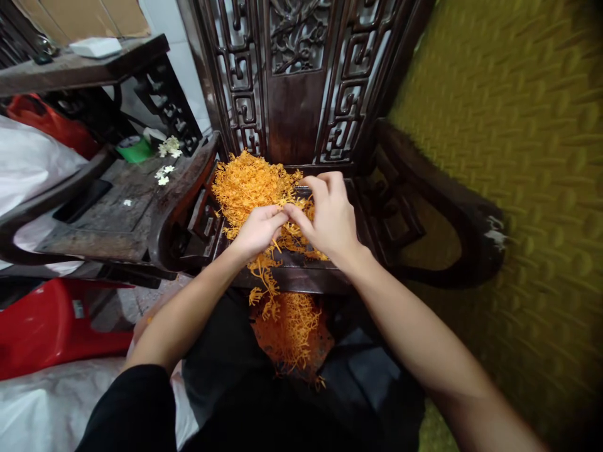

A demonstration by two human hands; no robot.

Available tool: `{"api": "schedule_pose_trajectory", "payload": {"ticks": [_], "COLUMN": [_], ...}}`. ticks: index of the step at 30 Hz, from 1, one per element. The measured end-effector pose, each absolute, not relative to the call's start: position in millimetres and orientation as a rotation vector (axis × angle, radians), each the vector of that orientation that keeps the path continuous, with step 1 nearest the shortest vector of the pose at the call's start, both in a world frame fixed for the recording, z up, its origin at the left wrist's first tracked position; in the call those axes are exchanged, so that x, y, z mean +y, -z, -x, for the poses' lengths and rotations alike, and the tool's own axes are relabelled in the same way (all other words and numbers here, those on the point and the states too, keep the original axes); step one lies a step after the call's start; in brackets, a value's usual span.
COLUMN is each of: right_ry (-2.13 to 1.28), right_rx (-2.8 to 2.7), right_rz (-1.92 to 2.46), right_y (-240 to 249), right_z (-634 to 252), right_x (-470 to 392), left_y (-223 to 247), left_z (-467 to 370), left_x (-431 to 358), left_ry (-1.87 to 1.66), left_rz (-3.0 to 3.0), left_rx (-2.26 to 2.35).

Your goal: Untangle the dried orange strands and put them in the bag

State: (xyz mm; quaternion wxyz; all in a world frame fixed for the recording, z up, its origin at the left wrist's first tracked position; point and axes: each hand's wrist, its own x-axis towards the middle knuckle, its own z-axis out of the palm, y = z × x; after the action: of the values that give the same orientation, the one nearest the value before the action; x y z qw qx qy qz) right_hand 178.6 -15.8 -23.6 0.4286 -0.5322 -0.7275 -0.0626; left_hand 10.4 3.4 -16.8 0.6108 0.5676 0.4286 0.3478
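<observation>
Pinching orange sprig (277, 245): left fingers (276, 218) | right fingers (302, 221): can't tell | seat (301, 279): orange heap (252, 185)

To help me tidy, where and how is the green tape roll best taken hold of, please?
I'd grip the green tape roll by its outer wall, from above and the near side: it seems to lie flat, with bare wooden seat in front and white flowers to its right.

The person wears a black sleeve (132, 408) and dark trousers (221, 358).
</observation>
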Motion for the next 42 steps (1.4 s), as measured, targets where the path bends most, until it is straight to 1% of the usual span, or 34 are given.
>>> {"api": "schedule_pose_trajectory", "payload": {"ticks": [6,14,23,26,29,30,31,32,35,37,39,42], "right_ry": [0.216,-0.067,-0.088,-0.061,-0.062,-0.129,-0.265,-0.477,-1.095,-1.359,-1.497,-1.55], "right_rx": [-1.712,-1.281,-1.152,-1.115,-0.895,-0.828,-0.792,-0.76,-0.751,-0.71,-0.643,-0.632], "right_rz": [1.426,1.459,1.51,1.57,1.678,1.684,1.668,1.631,1.34,1.166,1.066,0.966], "right_y": [27.7,51.1,61.4,69.1,80.9,83.7,85.1,84.7,74.6,64.8,56.5,47.6], "right_z": [-193.9,-230.9,-235.5,-255.1,-284.7,-291.5,-295.1,-294.8,-276.8,-261.2,-250.6,-244.4], "right_x": [12.3,62.8,78.5,84.1,85.0,82.9,79.5,75.2,59.2,48.4,39.0,28.4], "left_y": [19.5,23.0,11.2,4.3,-4.8,-6.7,-7.6,-7.4,-2.2,2.2,5.8,8.9], "left_z": [-10.2,-10.7,-22.4,-10.6,15.7,23.4,28.7,31.1,23.7,14.9,10.0,11.0], "left_x": [-0.7,6.1,13.9,13.7,14.9,15.5,15.9,16.1,15.0,14.3,14.8,18.0], "left_ry": [-0.803,-0.78,-0.725,-0.712,-0.828,-0.897,-0.937,-0.958,-0.939,-0.948,-0.959,-0.959], "left_rz": [-1.286,-1.171,-1.093,-1.098,-1.092,-1.078,-1.063,-1.05,-1.033,-1.021,-1.008,-1.008], "left_rx": [0.974,0.943,0.921,0.915,0.901,0.903,0.901,0.898,0.861,0.836,0.824,0.816]}}
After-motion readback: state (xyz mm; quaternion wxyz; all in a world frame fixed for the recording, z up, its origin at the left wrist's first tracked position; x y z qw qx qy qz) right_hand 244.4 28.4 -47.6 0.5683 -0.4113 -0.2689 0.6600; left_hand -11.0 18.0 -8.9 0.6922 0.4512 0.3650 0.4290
